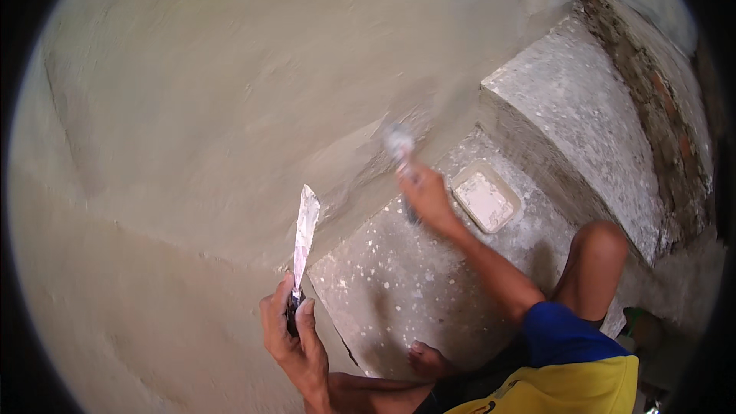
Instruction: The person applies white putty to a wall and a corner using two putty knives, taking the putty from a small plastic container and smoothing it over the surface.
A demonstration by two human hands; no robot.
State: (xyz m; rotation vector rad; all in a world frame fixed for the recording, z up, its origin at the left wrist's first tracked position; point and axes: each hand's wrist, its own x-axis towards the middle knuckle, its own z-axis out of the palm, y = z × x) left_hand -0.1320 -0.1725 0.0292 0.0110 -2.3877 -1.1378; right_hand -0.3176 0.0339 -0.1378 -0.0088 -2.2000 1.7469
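Yellow-and-blue shirt [567, 383] foremost, left hand [290, 333] clamps putty knife [305, 231], right hand [428, 199] grips blurred tool [398, 140], apparently skimming wall [222, 100]; next stroke likely needs even pressure.

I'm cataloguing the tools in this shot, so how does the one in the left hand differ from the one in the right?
The left-hand tool shows a clear, long, narrow blade; the right-hand tool is blurred, its exact shape unclear. In the picture, the left-hand tool leans slightly right, the right-hand tool slightly left. The right-hand tool is nearer the tray than the left-hand tool. Both are hand-held and look whitish.
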